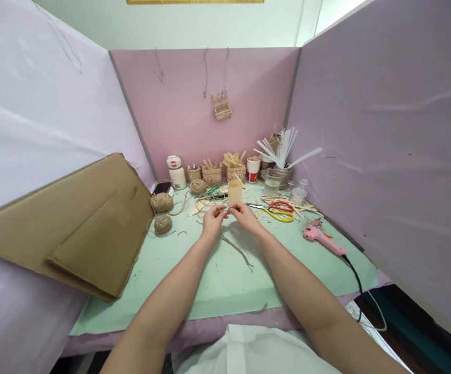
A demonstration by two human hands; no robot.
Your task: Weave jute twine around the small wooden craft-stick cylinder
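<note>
2 balls of twine sit by the surface's left edge, best left slack. our left hand is closed to a fingertip pinch, seemingly on thin twine midway between the surface's side edges. 1 loose strand trails towards the near edge; we should avoid snagging it. the stick panel is upright just beyond our fingers; light, even tension would suit it. our right hand pinches likewise, near the scissors, so we mind their blades. the glue gun lies by the right edge.
</note>
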